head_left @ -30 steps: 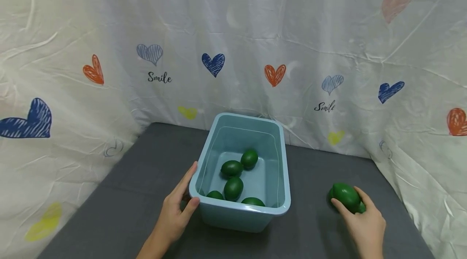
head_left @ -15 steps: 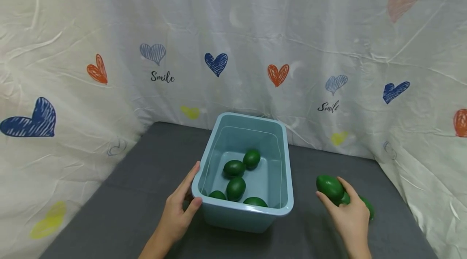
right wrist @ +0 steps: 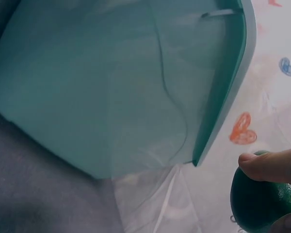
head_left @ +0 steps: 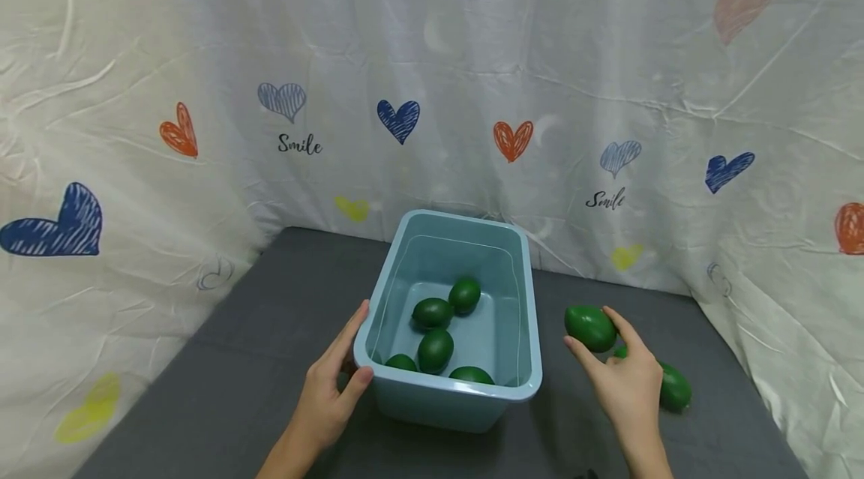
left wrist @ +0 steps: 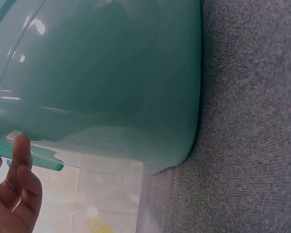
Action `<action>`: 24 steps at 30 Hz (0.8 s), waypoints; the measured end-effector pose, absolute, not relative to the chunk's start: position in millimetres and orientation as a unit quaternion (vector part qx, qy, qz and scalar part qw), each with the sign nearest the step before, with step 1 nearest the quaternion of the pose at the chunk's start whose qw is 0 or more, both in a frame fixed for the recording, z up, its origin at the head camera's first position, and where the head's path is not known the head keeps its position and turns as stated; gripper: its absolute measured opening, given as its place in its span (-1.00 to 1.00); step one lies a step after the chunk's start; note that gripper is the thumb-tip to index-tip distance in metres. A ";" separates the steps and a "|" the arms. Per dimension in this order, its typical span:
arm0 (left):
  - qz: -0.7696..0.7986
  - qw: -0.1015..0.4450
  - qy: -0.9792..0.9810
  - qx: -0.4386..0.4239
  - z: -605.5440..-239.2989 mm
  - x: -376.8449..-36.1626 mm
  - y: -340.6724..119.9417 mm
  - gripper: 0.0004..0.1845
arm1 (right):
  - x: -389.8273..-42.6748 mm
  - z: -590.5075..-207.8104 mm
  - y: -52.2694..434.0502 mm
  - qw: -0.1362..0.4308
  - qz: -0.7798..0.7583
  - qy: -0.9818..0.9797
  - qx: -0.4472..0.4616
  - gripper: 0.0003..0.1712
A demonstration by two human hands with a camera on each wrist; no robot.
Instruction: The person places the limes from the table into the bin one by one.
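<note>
The left hand (head_left: 322,398) bends round the near-left corner of the bin (head_left: 439,408), evidently to steady it. A loose fruit (head_left: 675,387) lies at right. The right hand (head_left: 624,383) pinches another fruit (head_left: 590,327) aloft, right of the bin, parted only to its width; a green patch (head_left: 620,351) behind is unidentified. Five fruits (head_left: 435,350) lie inside.

On the heart-printed white cloth (head_left: 445,187), black script (head_left: 300,145) reads "Smile" twice.
</note>
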State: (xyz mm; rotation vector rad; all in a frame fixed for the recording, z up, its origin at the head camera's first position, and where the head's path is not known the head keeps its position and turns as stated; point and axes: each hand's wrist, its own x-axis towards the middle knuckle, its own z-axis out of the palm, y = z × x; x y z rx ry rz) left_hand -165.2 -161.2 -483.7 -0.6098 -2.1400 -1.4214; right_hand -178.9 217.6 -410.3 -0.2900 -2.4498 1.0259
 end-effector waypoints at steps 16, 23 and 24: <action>-0.527 0.230 -0.789 -0.216 -483.2 -164.6 -162.1 -0.22 | -180.0 -394.1 196.0 0.252 0.416 -0.872 -0.066 -0.13; -0.536 0.230 -0.781 -0.223 -484.2 -164.6 -161.9 -0.20 | -181.0 -388.6 182.9 0.234 0.431 -0.870 -0.052 -0.15; -0.536 0.230 -0.780 -0.224 -484.5 -164.9 -161.8 -0.20 | -181.4 -388.0 181.1 0.231 0.435 -0.869 -0.050 -0.15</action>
